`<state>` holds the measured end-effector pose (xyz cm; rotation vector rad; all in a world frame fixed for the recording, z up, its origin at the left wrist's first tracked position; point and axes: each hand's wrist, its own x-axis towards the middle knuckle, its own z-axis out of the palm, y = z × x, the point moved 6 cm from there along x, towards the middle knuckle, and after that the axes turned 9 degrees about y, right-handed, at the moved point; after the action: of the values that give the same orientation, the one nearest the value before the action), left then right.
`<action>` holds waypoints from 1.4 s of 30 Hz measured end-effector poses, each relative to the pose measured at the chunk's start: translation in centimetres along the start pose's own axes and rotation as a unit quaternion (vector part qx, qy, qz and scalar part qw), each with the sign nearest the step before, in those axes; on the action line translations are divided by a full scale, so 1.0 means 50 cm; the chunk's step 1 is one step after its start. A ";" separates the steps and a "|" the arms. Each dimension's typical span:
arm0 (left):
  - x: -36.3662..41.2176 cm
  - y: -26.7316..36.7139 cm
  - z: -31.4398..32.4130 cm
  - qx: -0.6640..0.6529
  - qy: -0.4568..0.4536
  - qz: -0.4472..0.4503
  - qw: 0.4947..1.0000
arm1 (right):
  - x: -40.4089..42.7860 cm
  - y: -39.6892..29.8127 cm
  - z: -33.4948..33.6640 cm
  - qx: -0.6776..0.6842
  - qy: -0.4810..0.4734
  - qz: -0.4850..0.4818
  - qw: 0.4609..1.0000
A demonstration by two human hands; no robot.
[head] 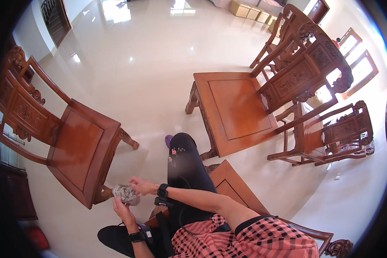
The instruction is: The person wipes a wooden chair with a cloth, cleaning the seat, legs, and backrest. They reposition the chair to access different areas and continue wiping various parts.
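A crumpled grey-white cloth [129, 195] is bunched between my two hands, low and left of the middle. From below, my left hand [124, 212] holds it with the fingers curled up along its near side. My right hand [144, 186] reaches across from the right, its fingers on the cloth's upper right edge. Both wrists wear black straps with small devices. Just beyond the cloth stands a carved wooden chair [79, 150], with a front leg [105, 193] close to my hands. My legs in black trousers [188, 174] are spread below me.
A second carved chair [237, 108] stands ahead to the right, with another chair [312, 138] behind it. I sit on a wooden seat [235, 190]. Glossy pale tiles [148, 87] cover the floor. Several gold box-like stools [240, 9] line the far side.
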<state>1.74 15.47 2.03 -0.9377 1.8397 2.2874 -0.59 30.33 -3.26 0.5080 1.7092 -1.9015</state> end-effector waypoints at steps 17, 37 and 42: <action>-0.058 0.040 0.070 0.227 -0.122 0.216 0.942 | -0.019 -0.022 0.024 0.214 -0.137 0.003 0.967; -0.052 0.045 -0.015 0.331 -0.056 0.236 0.912 | 0.017 0.016 -0.030 0.332 -0.168 0.126 0.920; -0.053 0.098 -0.014 0.287 -0.057 0.258 0.921 | 0.022 0.022 -0.033 0.333 -0.140 0.123 0.924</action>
<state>2.20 14.29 7.50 -0.2437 2.7101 1.7344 -0.89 31.74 -5.03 0.6214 0.7490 -2.2072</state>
